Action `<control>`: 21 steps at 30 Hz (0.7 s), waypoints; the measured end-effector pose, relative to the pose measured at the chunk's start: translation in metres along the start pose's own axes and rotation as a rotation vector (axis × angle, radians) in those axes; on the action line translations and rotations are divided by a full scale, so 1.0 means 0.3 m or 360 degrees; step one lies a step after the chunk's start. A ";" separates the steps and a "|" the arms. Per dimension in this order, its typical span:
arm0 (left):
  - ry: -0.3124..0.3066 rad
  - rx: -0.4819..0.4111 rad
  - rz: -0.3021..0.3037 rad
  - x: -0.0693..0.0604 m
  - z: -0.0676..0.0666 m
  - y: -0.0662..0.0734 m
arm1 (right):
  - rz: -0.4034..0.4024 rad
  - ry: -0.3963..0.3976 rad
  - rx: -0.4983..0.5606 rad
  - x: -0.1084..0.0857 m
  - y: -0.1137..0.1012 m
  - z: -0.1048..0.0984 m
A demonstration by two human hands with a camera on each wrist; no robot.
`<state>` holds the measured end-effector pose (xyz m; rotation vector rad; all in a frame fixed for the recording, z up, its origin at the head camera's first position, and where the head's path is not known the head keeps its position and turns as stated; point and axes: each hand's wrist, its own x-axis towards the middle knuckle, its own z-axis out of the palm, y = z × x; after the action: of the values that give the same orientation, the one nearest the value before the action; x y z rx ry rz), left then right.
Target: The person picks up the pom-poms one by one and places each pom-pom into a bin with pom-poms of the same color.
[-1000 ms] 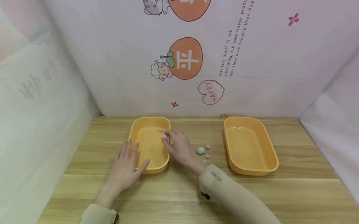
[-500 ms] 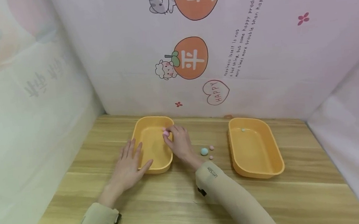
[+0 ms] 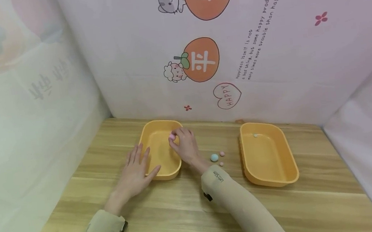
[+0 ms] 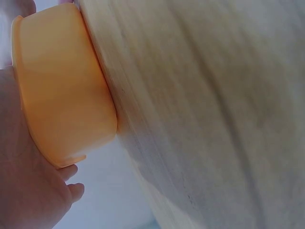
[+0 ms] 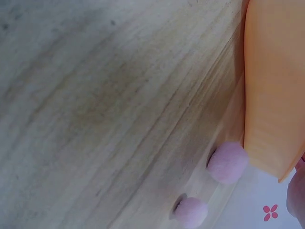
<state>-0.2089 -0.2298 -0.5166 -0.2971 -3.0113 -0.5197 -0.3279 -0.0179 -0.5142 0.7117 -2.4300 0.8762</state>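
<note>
In the head view my right hand (image 3: pixel 186 146) pinches a pink pom-pom (image 3: pixel 172 136) between thumb and fingers, over the right side of the left orange tray (image 3: pixel 165 176). On that tray's other side, my left hand (image 3: pixel 134 174) rests against the rim with fingers spread and straight. The left wrist view shows the left palm (image 4: pixel 28 186) against the tray's outer wall (image 4: pixel 66 86). To the right of my right hand, a light blue pom-pom (image 3: pixel 214 157) and two small pink pom-poms (image 3: pixel 222 153) lie on the table. The right wrist view catches two pink pom-poms (image 5: pixel 228 163) close up.
A second orange tray (image 3: pixel 271 183) stands farther right, with a tiny pale pom-pom (image 3: pixel 255 135) inside near its back. Behind the wooden table (image 3: pixel 169 216) hangs a printed white cloth (image 3: pixel 132 61), and more white cloth bounds both sides.
The head view has turned slightly left, shifting the scene rightward. My right hand still pinches the pink pom-pom; a small pink one seen beside it in the tray is no longer visible.
</note>
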 end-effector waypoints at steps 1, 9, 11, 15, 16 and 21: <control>-0.0005 -0.0004 -0.0004 -0.001 0.003 0.001 | 0.0000 -0.0004 -0.0006 -0.001 0.001 0.000; -0.0013 -0.0028 0.0001 -0.001 0.016 0.010 | -0.0001 -0.0031 0.0030 -0.013 0.016 -0.002; -0.0023 -0.0034 -0.0001 -0.001 0.014 0.012 | 0.0008 -0.0018 0.0081 -0.020 0.021 -0.009; -0.0017 -0.0027 0.0001 0.001 0.008 0.012 | 0.0011 0.0055 0.0121 -0.043 0.031 -0.029; -0.0018 -0.0024 0.0000 0.002 0.007 0.010 | 0.0001 0.0076 0.0121 -0.050 0.034 -0.034; -0.0033 -0.0004 -0.0005 0.007 0.004 -0.001 | 0.0072 0.0024 0.0196 -0.096 0.042 -0.079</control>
<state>-0.2110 -0.2292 -0.5176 -0.2999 -3.0319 -0.5235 -0.3079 0.0156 -0.5200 0.6934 -2.4036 1.0525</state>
